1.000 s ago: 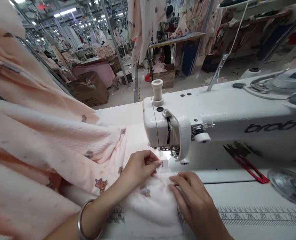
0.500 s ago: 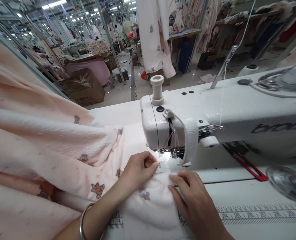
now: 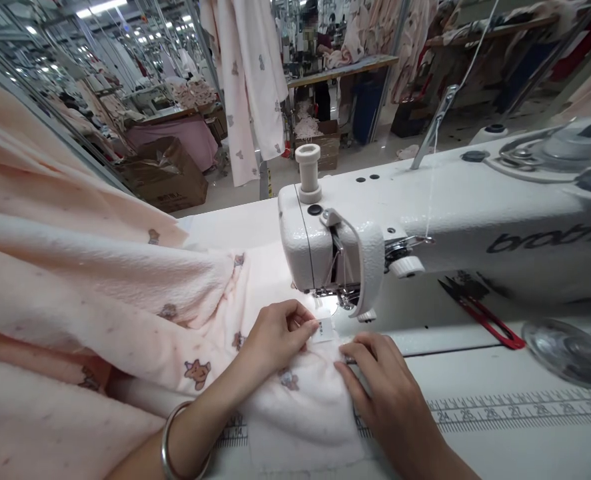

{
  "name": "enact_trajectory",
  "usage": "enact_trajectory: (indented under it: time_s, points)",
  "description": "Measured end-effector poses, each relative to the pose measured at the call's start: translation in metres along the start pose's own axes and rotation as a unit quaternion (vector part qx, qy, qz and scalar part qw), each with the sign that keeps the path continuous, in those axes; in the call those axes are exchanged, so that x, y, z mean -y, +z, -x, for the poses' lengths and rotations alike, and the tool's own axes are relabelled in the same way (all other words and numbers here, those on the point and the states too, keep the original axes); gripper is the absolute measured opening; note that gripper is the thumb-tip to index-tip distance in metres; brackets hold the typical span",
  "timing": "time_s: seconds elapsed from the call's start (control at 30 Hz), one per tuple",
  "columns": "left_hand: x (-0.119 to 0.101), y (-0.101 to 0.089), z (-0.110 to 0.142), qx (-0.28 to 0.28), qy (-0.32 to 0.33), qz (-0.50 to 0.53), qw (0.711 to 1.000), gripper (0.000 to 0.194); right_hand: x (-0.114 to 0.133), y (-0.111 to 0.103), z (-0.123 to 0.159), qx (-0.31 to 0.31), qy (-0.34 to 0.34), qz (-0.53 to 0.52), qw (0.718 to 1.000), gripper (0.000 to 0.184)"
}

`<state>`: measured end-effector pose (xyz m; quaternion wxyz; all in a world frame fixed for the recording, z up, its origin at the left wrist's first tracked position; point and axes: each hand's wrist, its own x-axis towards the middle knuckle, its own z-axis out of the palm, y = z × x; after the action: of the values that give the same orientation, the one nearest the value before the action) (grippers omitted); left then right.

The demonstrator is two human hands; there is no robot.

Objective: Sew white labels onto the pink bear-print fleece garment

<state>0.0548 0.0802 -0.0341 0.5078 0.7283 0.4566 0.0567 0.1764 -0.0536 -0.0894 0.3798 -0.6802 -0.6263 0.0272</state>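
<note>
A small white label (image 3: 324,329) with dark print lies on the pale pink plush fabric (image 3: 315,407), just in front of the sewing machine's needle area. Thumb and fingers of my left hand (image 3: 281,337) pinch the label's left edge. My right hand (image 3: 382,380) grips the fabric's right edge between thumb and fingers. Brown bear prints dot the cloth, which spreads left in large folds. Close behind both hands is the head of the white sewing machine (image 3: 305,233), with its presser foot area lit.
Red-handled thread snips (image 3: 490,323) lie on the machine bed at right, beside a clear round dish (image 3: 568,353). A ruler strip (image 3: 515,413) runs along the table's front. Beyond stand a cardboard box (image 3: 168,177), hanging printed garments (image 3: 255,87) and a person (image 3: 322,60) at another table.
The view has shifted slightly, and the hanging garments beyond the machine have swung left, uncovering a person and a box behind. Both hands keep nearly the same hold.
</note>
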Motion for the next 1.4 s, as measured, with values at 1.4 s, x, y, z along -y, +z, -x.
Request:
enact_trajectory:
  time_s: [1.4]
  points:
    - [0.001,0.002,0.016,-0.083,0.096,-0.22,0.967,0.014,-0.001,0.0,0.001,0.009,-0.044,0.028,0.999,0.029]
